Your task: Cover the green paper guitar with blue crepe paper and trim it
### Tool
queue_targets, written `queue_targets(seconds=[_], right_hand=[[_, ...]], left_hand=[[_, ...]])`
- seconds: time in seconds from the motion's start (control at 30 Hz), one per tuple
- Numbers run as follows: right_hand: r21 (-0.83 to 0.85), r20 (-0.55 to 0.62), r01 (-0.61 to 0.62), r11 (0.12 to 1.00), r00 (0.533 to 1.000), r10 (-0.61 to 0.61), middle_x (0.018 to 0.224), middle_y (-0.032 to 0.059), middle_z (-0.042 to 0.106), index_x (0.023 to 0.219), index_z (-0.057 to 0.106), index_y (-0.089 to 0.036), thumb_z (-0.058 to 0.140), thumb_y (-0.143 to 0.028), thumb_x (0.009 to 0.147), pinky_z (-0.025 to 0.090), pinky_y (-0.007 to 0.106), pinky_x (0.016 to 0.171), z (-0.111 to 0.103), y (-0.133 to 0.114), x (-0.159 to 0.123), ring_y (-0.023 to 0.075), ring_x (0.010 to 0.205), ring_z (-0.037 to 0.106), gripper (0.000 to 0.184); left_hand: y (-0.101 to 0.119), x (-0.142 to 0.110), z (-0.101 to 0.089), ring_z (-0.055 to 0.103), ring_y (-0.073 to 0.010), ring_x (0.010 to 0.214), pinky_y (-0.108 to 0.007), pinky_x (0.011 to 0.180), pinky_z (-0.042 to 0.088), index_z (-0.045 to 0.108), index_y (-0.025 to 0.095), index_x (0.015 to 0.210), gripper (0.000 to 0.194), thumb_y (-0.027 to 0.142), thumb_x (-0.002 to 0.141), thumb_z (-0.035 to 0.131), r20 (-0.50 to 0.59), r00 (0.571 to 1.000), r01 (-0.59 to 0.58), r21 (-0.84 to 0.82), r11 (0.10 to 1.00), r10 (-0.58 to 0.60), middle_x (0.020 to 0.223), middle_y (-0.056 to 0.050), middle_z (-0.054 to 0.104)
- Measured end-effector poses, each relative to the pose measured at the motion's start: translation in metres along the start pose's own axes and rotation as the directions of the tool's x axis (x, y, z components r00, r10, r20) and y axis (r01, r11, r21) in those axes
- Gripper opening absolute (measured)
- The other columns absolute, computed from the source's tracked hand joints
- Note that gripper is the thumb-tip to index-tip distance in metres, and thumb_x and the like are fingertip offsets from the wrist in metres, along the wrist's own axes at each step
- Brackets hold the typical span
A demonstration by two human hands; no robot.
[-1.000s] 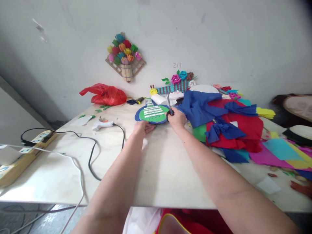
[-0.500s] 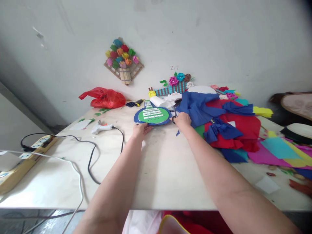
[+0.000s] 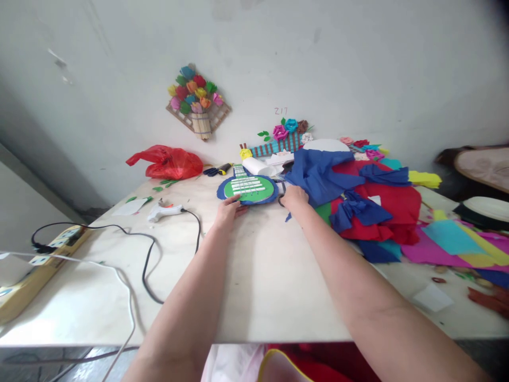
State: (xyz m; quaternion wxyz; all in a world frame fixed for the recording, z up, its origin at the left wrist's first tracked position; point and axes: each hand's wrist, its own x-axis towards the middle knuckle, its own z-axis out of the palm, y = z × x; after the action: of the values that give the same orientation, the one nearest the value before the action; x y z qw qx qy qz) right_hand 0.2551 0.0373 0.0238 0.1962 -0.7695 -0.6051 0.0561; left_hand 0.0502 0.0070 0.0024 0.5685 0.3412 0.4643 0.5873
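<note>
A paper guitar (image 3: 248, 189), green with a blue rim and white strips, lies on the pale table (image 3: 254, 276) far ahead of me. My left hand (image 3: 228, 208) pinches its near left edge, thumb on top. My right hand (image 3: 293, 197) is closed on a pair of scissors (image 3: 281, 190) at the guitar's right edge; the blades lie low and are mostly hidden. A small blue paper scrap (image 3: 288, 216) lies just under my right wrist.
A heap of blue, red and other coloured paper (image 3: 369, 204) covers the right side. A glue gun (image 3: 165, 212) with a black cord (image 3: 147, 254) lies at the left, near a power strip (image 3: 43, 254). A red plastic bag (image 3: 167, 162) and paper flower crafts (image 3: 284, 138) stand by the wall.
The scissors pointed upward a second ago; now they are lowered at the guitar's right edge. A blue scrap has dropped onto the table. Both hands stay at the guitar.
</note>
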Motion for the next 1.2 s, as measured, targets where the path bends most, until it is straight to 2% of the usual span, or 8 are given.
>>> queue_targets(seconds=[0.23,0.43,0.57,0.73,0.87,0.93,1.03,1.2], right_hand=[[-0.159,0.043,-0.015,0.987,0.999,0.022,0.111,0.0201,0.065,0.108,0.068,-0.012,0.067,-0.024,0.070,0.047,0.031,0.084,-0.006,-0.005,-0.004,0.0259,0.106,0.061,0.039],[-0.148,0.160,0.040,0.988,0.987,-0.016,0.108,0.0141,0.067,0.106,0.068,-0.016,0.066,-0.024,0.066,0.048,0.031,0.082,-0.018,-0.005,-0.005,0.0255,0.105,0.061,0.041],[-0.093,0.141,0.067,0.993,0.989,-0.053,0.114,0.0134,0.065,0.106,0.068,-0.018,0.058,-0.022,0.071,0.047,0.035,0.083,-0.028,-0.010,-0.008,0.0279,0.108,0.060,0.036],[0.074,0.052,0.058,0.996,0.997,-0.062,0.114,0.0135,0.065,0.115,0.062,-0.017,0.054,-0.020,0.073,0.048,0.036,0.082,-0.020,-0.011,-0.004,0.0277,0.103,0.062,0.043],[0.457,0.080,0.018,0.889,0.995,-0.061,0.098,0.0079,0.070,0.131,0.048,-0.019,0.050,-0.019,0.076,0.050,0.027,0.065,0.001,-0.015,0.005,0.0184,0.074,0.068,0.055],[0.527,0.054,0.033,0.849,0.996,-0.072,0.096,0.0058,0.070,0.129,0.049,-0.019,0.050,-0.019,0.075,0.050,0.025,0.063,0.012,-0.019,0.006,0.0167,0.073,0.068,0.054],[0.432,0.023,0.085,0.898,0.994,-0.105,0.098,0.0048,0.070,0.114,0.061,-0.020,0.052,-0.019,0.075,0.050,0.026,0.071,0.021,-0.028,0.002,0.0180,0.085,0.066,0.040],[0.152,-0.026,0.284,0.947,0.959,-0.283,0.103,0.0064,0.070,0.100,0.069,-0.021,0.049,-0.021,0.081,0.046,0.028,0.082,0.025,-0.051,-0.011,0.0219,0.100,0.062,0.027]], left_hand=[[-0.001,0.001,0.001,0.064,-0.0144,0.064,-0.031,0.073,0.056,0.069,0.010,0.087,0.022,0.004,0.066,0.064,-0.031,0.998,-0.054,0.026,0.998,0.054,0.067,-0.005,0.063],[-0.002,0.003,0.001,0.061,-0.0127,0.059,-0.031,0.071,0.056,0.069,0.010,0.076,0.015,0.005,0.066,0.060,-0.048,0.993,-0.107,0.065,0.992,0.110,0.069,-0.005,0.064],[-0.001,0.003,0.000,0.060,-0.0131,0.060,-0.031,0.071,0.055,0.069,0.010,0.073,0.013,0.007,0.064,0.060,-0.049,0.989,-0.135,0.069,0.988,0.138,0.064,-0.004,0.062],[0.001,0.004,-0.004,0.061,-0.0126,0.061,-0.030,0.073,0.055,0.069,0.009,0.074,0.014,0.008,0.063,0.060,-0.050,0.985,-0.161,0.030,0.987,0.162,0.065,-0.004,0.063],[0.008,0.008,-0.013,0.062,-0.0127,0.065,-0.030,0.077,0.055,0.069,0.011,0.074,0.015,0.011,0.061,0.062,-0.107,0.971,-0.217,-0.032,0.976,0.213,0.069,-0.004,0.064],[0.014,0.010,-0.020,0.062,-0.0128,0.068,-0.030,0.079,0.054,0.069,0.012,0.074,0.015,0.012,0.061,0.063,-0.153,0.950,-0.285,-0.068,0.956,0.272,0.069,-0.003,0.064],[0.024,0.014,-0.030,0.062,-0.0126,0.069,-0.030,0.079,0.054,0.068,0.014,0.073,0.015,0.014,0.059,0.062,-0.257,0.897,-0.390,-0.084,0.917,0.358,0.066,-0.002,0.062],[0.031,0.020,-0.051,0.063,-0.0137,0.074,-0.028,0.079,0.053,0.069,0.015,0.075,0.019,0.017,0.059,0.059,-0.398,0.746,-0.548,0.086,0.832,0.533,0.071,-0.002,0.065]])
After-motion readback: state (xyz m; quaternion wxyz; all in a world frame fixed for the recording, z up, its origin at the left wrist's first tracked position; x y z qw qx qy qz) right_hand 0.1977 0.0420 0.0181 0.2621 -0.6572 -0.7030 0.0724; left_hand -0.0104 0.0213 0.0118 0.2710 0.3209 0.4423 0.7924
